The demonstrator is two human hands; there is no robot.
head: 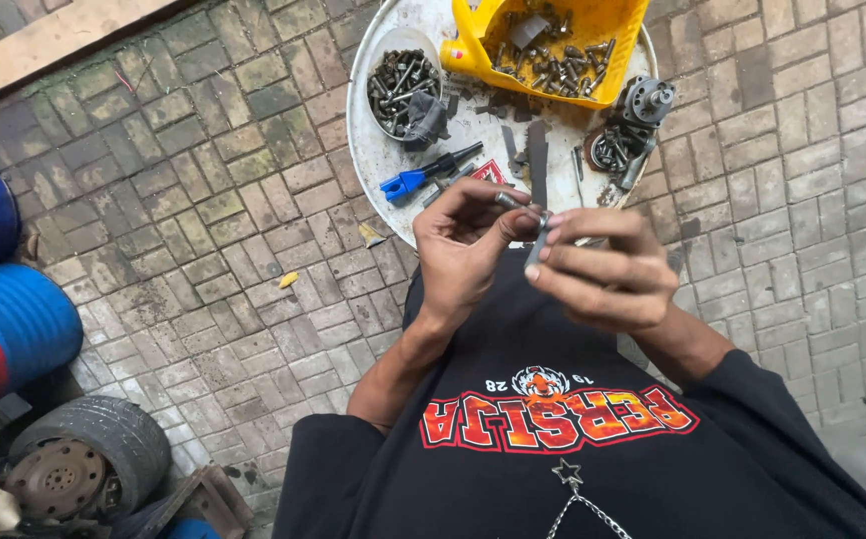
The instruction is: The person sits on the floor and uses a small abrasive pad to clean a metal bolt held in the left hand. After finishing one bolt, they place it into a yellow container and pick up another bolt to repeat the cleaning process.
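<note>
- The left hand (463, 250) sits just left of centre, its fingers curled in and the thumb and fingertips pinched on a small metal part (509, 200); what kind of part it is cannot be made out.
- The right hand (607, 269), at 3 o'clock from the left one and touching it at the fingertips, is half closed around a short grey metal piece (536, 248) that stands nearly upright between the fingers; most of that piece is hidden by them.
- At 12 o'clock from both hands stands a round white bench top (378, 165), its near edge covered by the hands and its far edge cut off by the frame.
- On it, at 11 o'clock from the hands, lies a blue-handled tool (423, 176); further out the same way sits a white bowl of bolts (405, 90).
- At 12 to 1 o'clock is a yellow bin (553, 40) of dark hardware, cut off at the top, with a greasy metal assembly (630, 135) just below its right corner.
- Loose dark scraps lie between them, too small to name.
- At 6 o'clock the person's black shirt (553, 469) fills the lower frame.
- Far out at 8 to 9 o'clock, on the brick paving (203, 250), are blue drums (13, 319) and a tyre on a rusty wheel (83, 459), all partly cut off.
</note>
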